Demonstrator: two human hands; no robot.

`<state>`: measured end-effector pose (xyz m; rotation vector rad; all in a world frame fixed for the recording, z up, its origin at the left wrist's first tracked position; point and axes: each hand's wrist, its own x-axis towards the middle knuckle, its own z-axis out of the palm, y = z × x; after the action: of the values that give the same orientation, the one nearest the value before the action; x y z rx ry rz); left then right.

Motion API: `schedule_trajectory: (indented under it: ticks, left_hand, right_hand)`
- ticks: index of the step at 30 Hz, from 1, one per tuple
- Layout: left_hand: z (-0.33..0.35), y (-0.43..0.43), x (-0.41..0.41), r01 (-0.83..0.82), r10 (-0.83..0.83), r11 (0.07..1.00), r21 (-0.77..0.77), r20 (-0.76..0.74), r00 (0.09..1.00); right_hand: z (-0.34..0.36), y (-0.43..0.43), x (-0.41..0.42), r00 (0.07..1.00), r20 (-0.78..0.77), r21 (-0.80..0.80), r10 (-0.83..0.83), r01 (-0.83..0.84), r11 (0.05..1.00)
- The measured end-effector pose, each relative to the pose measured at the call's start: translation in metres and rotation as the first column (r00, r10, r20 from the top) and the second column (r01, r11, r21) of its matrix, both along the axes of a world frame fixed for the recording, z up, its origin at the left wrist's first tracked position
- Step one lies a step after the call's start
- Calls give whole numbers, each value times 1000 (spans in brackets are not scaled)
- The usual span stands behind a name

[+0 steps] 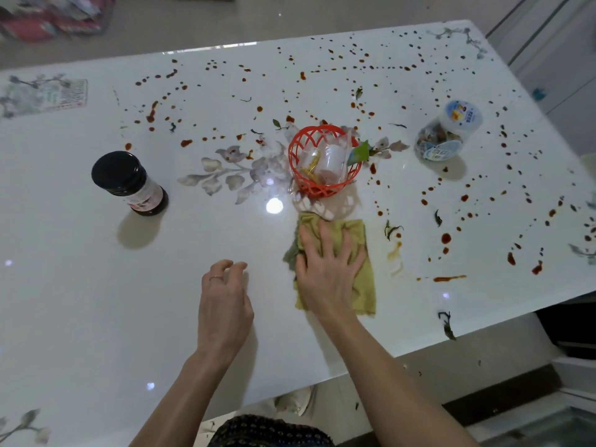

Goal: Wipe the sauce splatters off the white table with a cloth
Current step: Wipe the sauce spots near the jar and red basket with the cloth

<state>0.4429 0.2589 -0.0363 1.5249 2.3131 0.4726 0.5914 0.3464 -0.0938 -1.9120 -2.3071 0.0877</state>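
A yellow-green cloth (361,279) lies flat on the glossy white table (80,285), just in front of the orange basket. My right hand (325,269) presses down on the cloth with its fingers spread and straight. My left hand (224,301) hovers or rests on the bare table to the left of the cloth, fingers loosely curled, holding nothing. Red-brown sauce splatters (446,238) dot the far half and right side of the table. A smeared sauce streak (450,279) and a faint orange smear (395,253) lie right of the cloth.
An orange lattice basket (293,156) holding small packets stands mid-table. A dark jar with a black lid (129,182) stands at the left. A clear plastic jar (448,133) stands at the right. Small green leaf scraps (392,229) lie scattered. The table's front edge runs diagonally at lower right.
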Motion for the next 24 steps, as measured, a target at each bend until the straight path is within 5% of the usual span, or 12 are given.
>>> schedule_trajectory:
  ticks: [3, 6, 9, 16, 20, 24]
  left_hand:
    - [-1, 1, 2, 33, -33, 999, -5, 3, 999]
    - [-1, -1, 2, 41, -42, 999, -4, -11, 999]
    - [-1, -5, 0, 33, -33, 999, -7, -2, 999]
    - [-5, 2, 11, 94, -94, 995, -34, 20, 995]
    - [-3, 6, 18, 156, -156, 987, -27, 16, 988]
    - [-4, 5, 28, 192, -192, 981, -32, 14, 981]
  right_hand:
    - [5, 25, 21, 997, 17, -40, 80, -79, 996]
    - [9, 56, 40, 988, 71, -168, -135, 145, 975]
    - [7, 40, 34, 965, 16, -81, -263, 263, 961]
    - [-4, 2, 51, 990, -19, 52, 141, -140, 989]
    - [-7, 50, 72, 997, 24, -37, -72, 73, 997]
    - [-5, 8, 57, 991, 5, 18, -131, 131, 991]
